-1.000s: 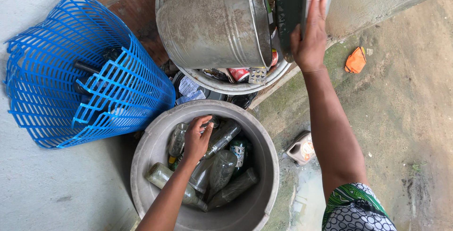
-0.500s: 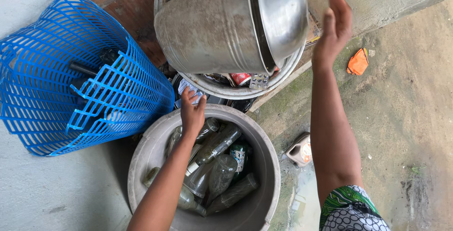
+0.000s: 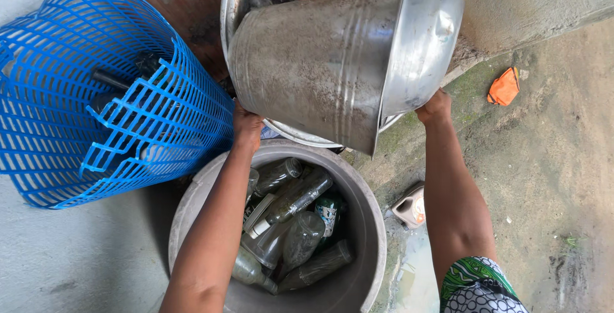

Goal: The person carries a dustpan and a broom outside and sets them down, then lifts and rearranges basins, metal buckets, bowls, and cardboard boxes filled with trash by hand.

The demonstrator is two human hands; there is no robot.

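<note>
near tub: round grey plastic tub [image 3: 368, 223] below you, full of empty clear bottles [image 3: 291, 214].
your hands: left hand [image 3: 246, 127], right hand [image 3: 435, 107] under dented galvanised metal bucket [image 3: 332, 63]; fingers hidden, can't tell grip.
bucket: tipped on its side above the tub.
risk: it may slip, rolling onto blue plastic lattice basket [image 3: 96, 95].

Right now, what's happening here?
A person grips a metal bucket with both hands: the left hand at its base, the right hand at its rim. The bucket lies tipped on its side over a metal basin holding packets and scraps. Below it stands a grey tub filled with empty bottles. A blue basket lies to the left.
</note>
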